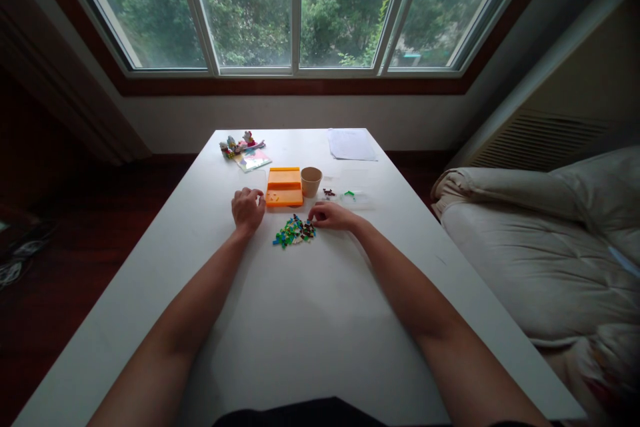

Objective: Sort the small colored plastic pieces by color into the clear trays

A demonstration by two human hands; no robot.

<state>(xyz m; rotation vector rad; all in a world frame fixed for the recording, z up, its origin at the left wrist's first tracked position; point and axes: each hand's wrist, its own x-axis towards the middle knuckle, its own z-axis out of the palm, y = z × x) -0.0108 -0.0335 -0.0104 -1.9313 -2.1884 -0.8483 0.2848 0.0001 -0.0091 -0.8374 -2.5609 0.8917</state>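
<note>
A loose pile of small toy bricks (294,231), mostly green, blue, white and dark brown, lies in the middle of the white table (310,320). My right hand (331,215) reaches the pile's right edge, its fingertips pinched together at the brown bricks; whatever they hold is too small to make out. Beside the left edge of an orange tray (285,175), my left hand (248,209) rests with curled fingers, thumb and forefinger close together. Any piece between them is hidden. A few small orange-toned pieces sit in the tray's lower left part.
Right of the tray stands a brown paper cup (311,181). Clear plastic trays beyond my right hand hold brown pieces (329,193) and green pieces (349,194). Small figurines (235,145), a colourful booklet (253,160) and white papers (352,145) lie at the far end.
</note>
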